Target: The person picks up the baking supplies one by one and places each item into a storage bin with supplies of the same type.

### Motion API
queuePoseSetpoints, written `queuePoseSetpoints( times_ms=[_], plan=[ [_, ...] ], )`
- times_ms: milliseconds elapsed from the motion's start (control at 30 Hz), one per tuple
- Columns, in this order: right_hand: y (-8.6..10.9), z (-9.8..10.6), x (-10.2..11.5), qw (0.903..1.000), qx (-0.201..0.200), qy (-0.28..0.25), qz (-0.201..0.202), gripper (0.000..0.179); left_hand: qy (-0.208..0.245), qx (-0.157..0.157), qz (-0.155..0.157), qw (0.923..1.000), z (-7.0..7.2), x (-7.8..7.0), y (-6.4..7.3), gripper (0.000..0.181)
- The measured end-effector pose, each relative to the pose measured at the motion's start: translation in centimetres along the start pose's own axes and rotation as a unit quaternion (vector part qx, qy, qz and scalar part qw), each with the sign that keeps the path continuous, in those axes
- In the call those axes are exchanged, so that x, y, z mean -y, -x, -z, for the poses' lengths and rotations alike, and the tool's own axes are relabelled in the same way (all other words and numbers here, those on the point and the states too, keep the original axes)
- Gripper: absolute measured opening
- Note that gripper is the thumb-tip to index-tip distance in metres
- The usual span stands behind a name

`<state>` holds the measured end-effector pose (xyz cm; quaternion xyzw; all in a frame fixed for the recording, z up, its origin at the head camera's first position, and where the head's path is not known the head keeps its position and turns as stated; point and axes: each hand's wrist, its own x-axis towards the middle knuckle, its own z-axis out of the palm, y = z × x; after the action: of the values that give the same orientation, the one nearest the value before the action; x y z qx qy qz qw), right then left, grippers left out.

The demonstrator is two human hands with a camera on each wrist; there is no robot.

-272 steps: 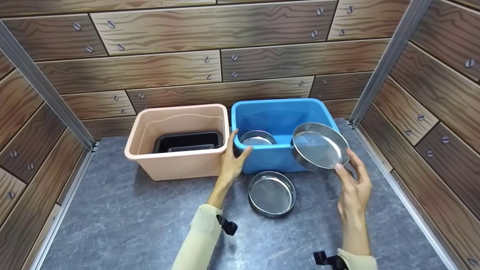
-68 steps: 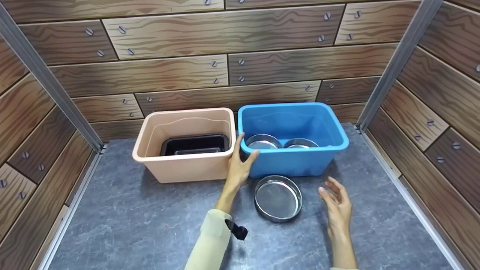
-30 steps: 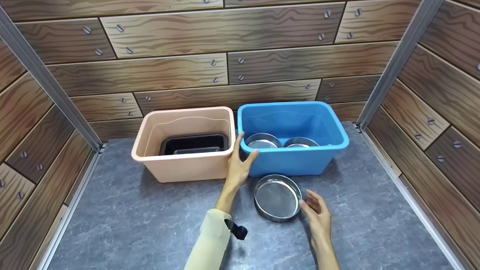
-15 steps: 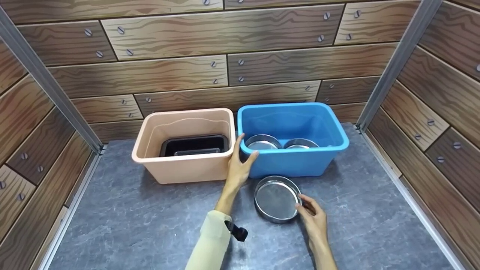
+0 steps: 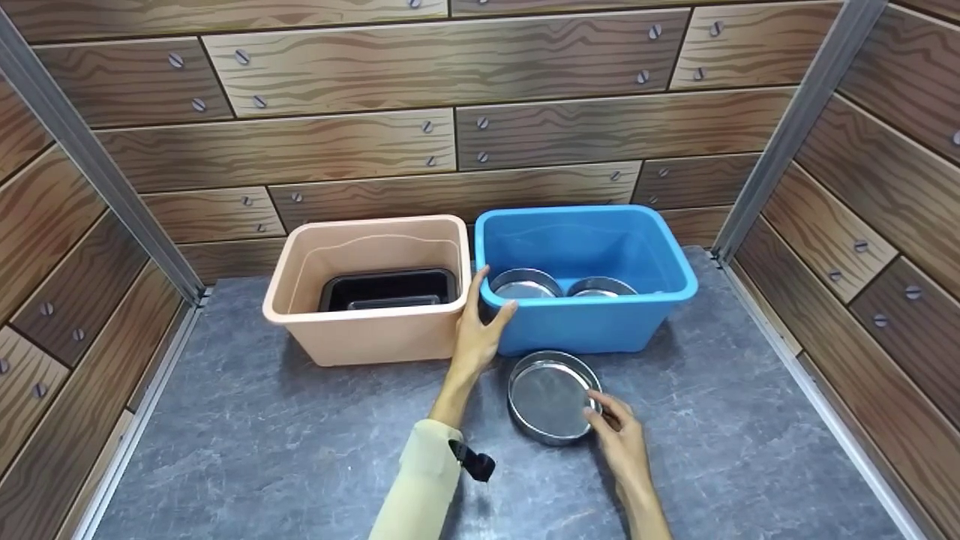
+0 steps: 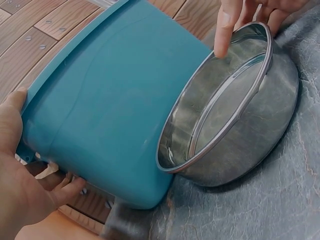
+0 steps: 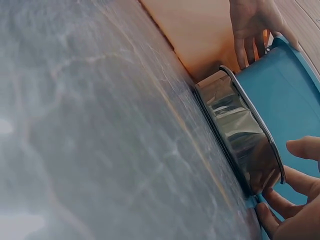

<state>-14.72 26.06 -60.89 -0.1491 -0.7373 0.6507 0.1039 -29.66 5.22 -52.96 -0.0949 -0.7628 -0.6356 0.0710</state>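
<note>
A round metal sieve point(image 5: 551, 397) with a fine mesh bottom sits on the grey tabletop in front of the blue bin point(image 5: 577, 326). My right hand point(image 5: 621, 442) holds its right rim. In the left wrist view one digit reaches inside the sieve point(image 6: 225, 112) while others curl outside the rim; in the right wrist view fingers touch the outer wall and the thumb point(image 7: 302, 148) shows above the rim. My left hand point(image 5: 476, 337) holds the blue bin's front left corner, thumb at the front rim. Inside that bin lie two more sieves point(image 5: 526, 285).
Left of the blue bin stands a peach bin point(image 5: 382, 337) with a black rectangular tray point(image 5: 390, 285) in it. Wood-patterned walls point(image 5: 337, 75) with metal corner posts enclose the tabletop point(image 5: 300, 450) at the back and both sides.
A sieve held by my right hand earlier now lies in the blue bin. The right hand has since moved left onto the rim of the sieve on the table. My left hand keeps its place.
</note>
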Motion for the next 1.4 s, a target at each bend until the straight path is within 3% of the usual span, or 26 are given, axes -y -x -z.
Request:
queuePoseSetpoints(
  times_ms=[333,700,967,1400],
  plan=[
    [0.1,-0.2,0.4,0.9999,0.01,0.005,0.009,0.06,0.004,0.0,-0.009,1.0,0.0,-0.1,0.0,0.077],
    [0.3,0.1,0.6,0.9982,-0.008,0.014,0.057,0.06,0.006,0.001,-0.015,0.9999,-0.1,-0.1,-0.1,0.076],
    [0.5,0.4,1.1,0.9996,-0.011,-0.001,0.024,0.062,0.0,-0.001,-0.008,1.0,-0.1,0.0,-0.1,0.077],
    [0.7,0.6,2.0,0.9991,-0.018,-0.029,0.024,0.059,0.003,0.001,-0.004,1.0,0.0,-0.1,-0.1,0.076]
  ],
)
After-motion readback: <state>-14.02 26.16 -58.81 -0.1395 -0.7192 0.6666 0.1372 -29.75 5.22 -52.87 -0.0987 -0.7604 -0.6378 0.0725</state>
